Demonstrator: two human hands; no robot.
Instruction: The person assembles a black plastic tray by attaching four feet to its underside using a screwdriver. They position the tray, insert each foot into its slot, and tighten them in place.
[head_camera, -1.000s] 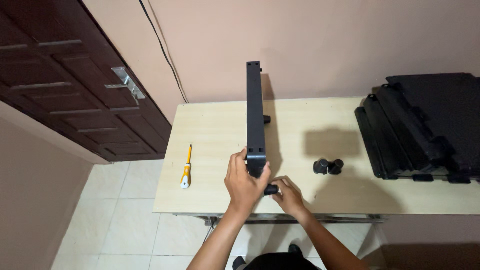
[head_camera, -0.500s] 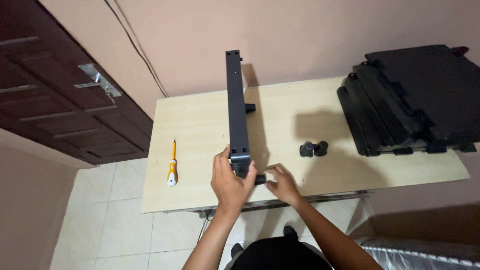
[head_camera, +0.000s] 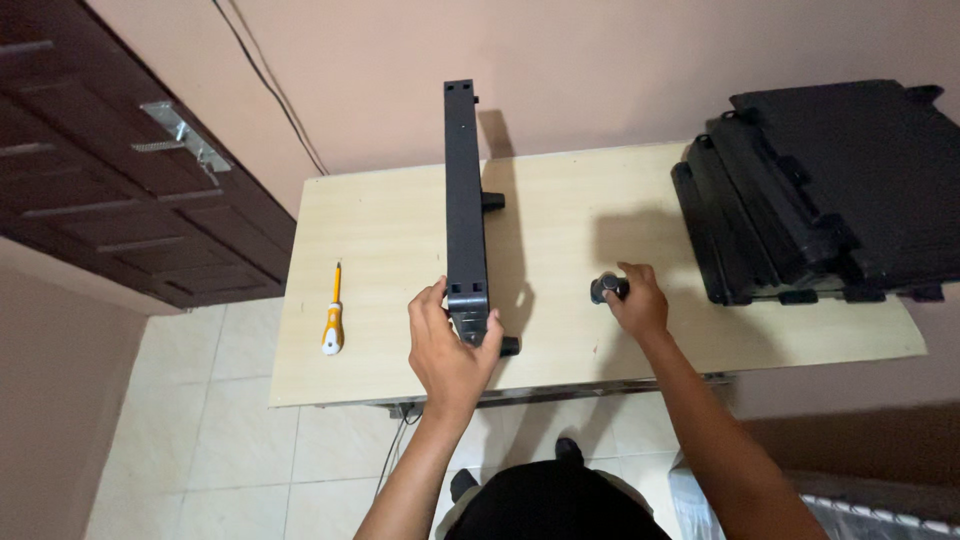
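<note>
Two bare forearms, no sleeves showing as far as the lower frame edge. No watch, ring or glove on the left hand (head_camera: 447, 345) or the right hand (head_camera: 638, 303). Short, plain fingernails. Dark, near-black garment across the body at the bottom edge. Dark footwear glimpsed just beneath, too blurred for detail.
</note>
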